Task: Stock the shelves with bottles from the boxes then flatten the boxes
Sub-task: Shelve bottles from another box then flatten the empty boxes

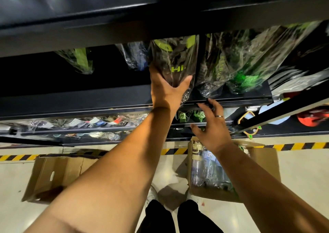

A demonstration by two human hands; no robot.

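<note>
At twelve o'clock the left hand (167, 88) wraps thumb and fingers round a dark bottle in crinkly clear film (175, 61) on the matte black metal shelf (89, 99), while the right hand (211, 126), fingers spread, hangs at four o'clock over an open brown cardboard box (265, 159) on glossy pale floor (302, 179)

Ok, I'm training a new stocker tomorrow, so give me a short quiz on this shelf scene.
1. True or false: the left hand grips a wrapped dark bottle on the shelf.
2. Which cardboard box on the floor shows bottles inside? A) left B) right
3. What does the right hand hold?

Key: 1 true. 2 B, the right box. 3 nothing; its fingers are spread near the shelf edge.
</note>
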